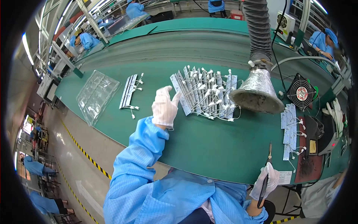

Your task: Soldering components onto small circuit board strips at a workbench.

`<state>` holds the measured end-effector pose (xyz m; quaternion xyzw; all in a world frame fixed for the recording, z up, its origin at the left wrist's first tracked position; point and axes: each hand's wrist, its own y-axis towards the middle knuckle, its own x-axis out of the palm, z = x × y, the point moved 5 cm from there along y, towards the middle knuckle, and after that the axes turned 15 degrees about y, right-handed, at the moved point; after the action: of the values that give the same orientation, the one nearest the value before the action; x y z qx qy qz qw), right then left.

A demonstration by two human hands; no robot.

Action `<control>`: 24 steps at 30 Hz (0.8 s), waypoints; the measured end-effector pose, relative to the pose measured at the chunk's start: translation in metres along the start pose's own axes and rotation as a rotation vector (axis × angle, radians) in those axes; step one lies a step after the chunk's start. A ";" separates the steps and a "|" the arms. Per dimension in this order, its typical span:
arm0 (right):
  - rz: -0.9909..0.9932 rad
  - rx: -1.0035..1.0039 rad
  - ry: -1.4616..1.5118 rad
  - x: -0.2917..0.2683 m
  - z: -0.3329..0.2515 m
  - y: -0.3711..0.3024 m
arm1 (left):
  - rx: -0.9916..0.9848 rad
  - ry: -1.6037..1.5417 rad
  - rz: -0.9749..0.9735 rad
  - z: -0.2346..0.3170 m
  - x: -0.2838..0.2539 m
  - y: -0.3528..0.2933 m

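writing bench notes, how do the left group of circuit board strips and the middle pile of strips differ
The left group has only a few strips; the middle pile has many. The left group's white connectors sit mainly beside its strips; the middle pile's spread largely across its top. Both lie on the green tabletop.

The left hand [164, 107] wore a matt cloth glove [163, 115]; left of it lay a glossy plastic tray [97, 95], right of it hung a hood [258, 84] in crinkled, shiny foil. Below, the mat [209, 145] looked smooth, perhaps rubber.
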<state>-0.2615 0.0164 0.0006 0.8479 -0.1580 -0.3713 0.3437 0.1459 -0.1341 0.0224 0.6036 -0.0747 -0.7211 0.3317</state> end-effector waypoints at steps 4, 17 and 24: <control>-0.031 0.067 0.059 0.002 0.006 -0.001 | 0.086 0.265 -0.467 0.006 0.010 -0.005; 0.071 0.251 0.265 -0.006 -0.002 0.001 | -0.551 -1.170 -0.718 -0.003 0.030 -0.010; 0.046 0.317 0.337 0.003 -0.008 0.006 | -0.196 -1.121 -0.414 0.004 0.011 -0.009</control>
<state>-0.2541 0.0147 0.0070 0.9376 -0.1739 -0.1870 0.2360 0.1378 -0.1348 0.0097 0.1004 -0.0524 -0.9824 0.1486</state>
